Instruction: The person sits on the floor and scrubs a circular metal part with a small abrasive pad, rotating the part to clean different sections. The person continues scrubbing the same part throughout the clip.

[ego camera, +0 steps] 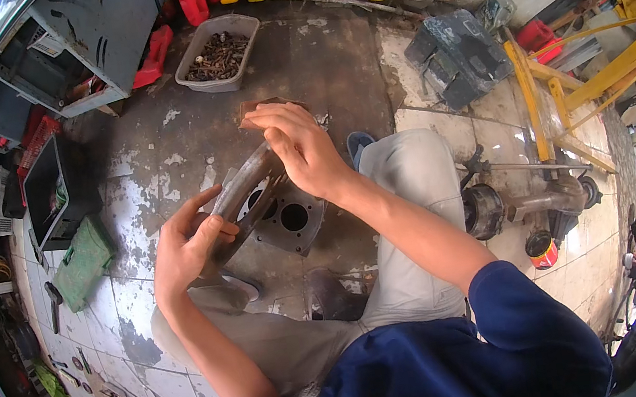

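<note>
My left hand [182,251] grips the near end of a curved worn metal part [245,178], probably a brake shoe, with the thumb on its face. The part is held tilted above the floor between my knees. At its far end my right hand [309,160] holds a brown sheet [248,109], apparently sandpaper, with the fingers laid over it. The palm hides where sheet and metal meet. Beneath both hands, partly covered by the curved part, is a metal piece with a flat face [312,233], large round openings and small bolt holes.
A plastic tub [246,35] of rusty bolts stands ahead. Left are a black bin [44,200] and a green case [83,262]. Right are a dark battery-like box [459,57], a yellow frame [530,101], an axle-like assembly [532,202] and a red can [542,255].
</note>
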{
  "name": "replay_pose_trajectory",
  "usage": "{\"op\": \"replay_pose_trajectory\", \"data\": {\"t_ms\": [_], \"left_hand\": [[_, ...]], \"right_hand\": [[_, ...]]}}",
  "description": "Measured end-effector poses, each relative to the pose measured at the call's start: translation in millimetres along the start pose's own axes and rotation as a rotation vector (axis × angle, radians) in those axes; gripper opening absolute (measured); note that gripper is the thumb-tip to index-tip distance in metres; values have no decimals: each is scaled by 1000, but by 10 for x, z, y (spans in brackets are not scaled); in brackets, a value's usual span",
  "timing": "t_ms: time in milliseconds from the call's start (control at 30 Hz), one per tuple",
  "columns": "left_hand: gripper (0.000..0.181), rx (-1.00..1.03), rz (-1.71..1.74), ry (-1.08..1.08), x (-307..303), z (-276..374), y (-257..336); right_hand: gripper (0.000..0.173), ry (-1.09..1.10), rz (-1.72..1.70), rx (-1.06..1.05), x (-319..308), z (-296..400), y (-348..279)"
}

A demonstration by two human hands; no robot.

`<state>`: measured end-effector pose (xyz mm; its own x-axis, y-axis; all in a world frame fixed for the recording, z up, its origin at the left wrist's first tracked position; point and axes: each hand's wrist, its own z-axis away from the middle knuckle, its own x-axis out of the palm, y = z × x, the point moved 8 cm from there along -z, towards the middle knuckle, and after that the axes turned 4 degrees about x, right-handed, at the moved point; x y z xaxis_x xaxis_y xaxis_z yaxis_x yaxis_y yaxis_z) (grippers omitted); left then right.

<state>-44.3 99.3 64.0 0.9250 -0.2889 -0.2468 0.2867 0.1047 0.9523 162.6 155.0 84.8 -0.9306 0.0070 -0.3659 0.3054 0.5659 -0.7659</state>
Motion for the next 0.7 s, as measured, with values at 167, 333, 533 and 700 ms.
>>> {"op": "replay_pose_trajectory", "data": {"t_ms": [167,333,533,700], "left_hand": [[53,35,21,5,9,-4,-36],[47,51,-15,60,9,-24,3],[46,40,-16,96,11,-13,14],[44,55,-8,136,6,-6,36]], "right_hand": [[45,-76,98,-108,36,62,-209],[46,-36,138,-133,69,-2,-136],[37,-54,110,-108,78,20,-102],[38,-56,127,-105,95,9,-93]]}}
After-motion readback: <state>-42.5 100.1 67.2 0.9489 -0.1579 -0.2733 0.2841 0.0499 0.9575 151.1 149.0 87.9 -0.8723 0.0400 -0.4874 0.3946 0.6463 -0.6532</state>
